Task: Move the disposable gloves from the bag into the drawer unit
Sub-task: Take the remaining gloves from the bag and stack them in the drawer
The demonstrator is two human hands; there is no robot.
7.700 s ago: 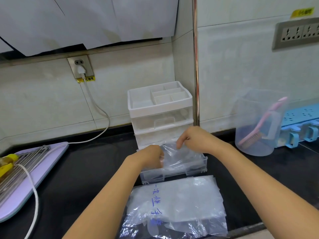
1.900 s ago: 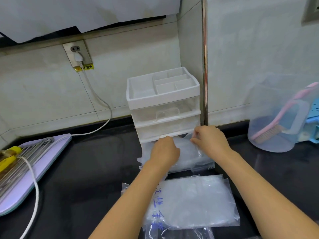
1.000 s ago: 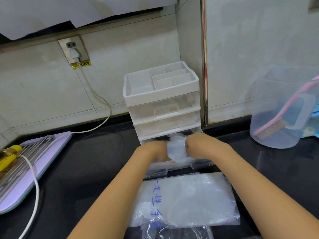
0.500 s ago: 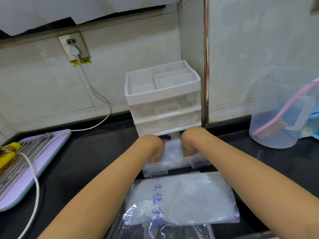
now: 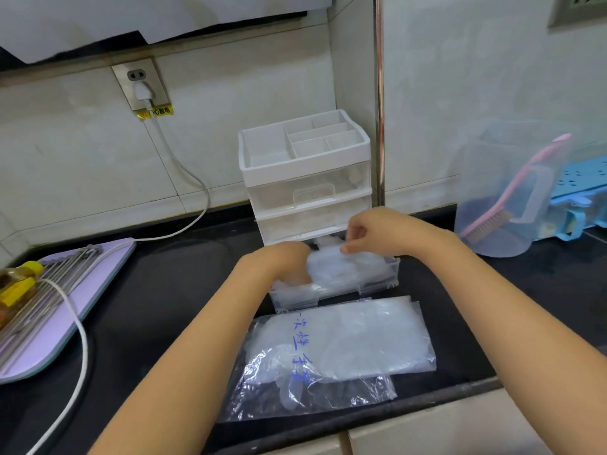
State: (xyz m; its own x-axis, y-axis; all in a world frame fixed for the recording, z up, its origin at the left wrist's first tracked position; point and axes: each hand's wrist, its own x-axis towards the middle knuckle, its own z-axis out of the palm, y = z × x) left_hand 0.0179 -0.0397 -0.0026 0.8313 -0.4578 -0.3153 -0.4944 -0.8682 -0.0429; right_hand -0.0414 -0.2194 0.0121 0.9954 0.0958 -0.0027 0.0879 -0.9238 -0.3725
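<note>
Gloves (image 5: 341, 269), a thin see-through bunch, sit in the pulled-out bottom drawer (image 5: 374, 287) of the drawer unit (image 5: 305, 165), right between the two hands. The right hand (image 5: 377, 229) is over the bunch and pinches its top edge with thumb and finger, I think to tuck it down so it fits. The left hand (image 5: 282, 261) touches the bunch's left side. Its fingers dip into the drawer and are hidden, so I cannot tell if it grips or just pushes. It likely stops the puffy bunch from popping out. Just below the hands, closer to the person, the bag (image 5: 345, 399) lies flat on the black table (image 5: 164, 290) with more gloves inside, handy for the next grab. Well off to the right of the right hand stands a clear jug (image 5: 486, 165) with a pink brush (image 5: 486, 224). Well off to the left of the left hand lies a purple board (image 5: 65, 307).
</note>
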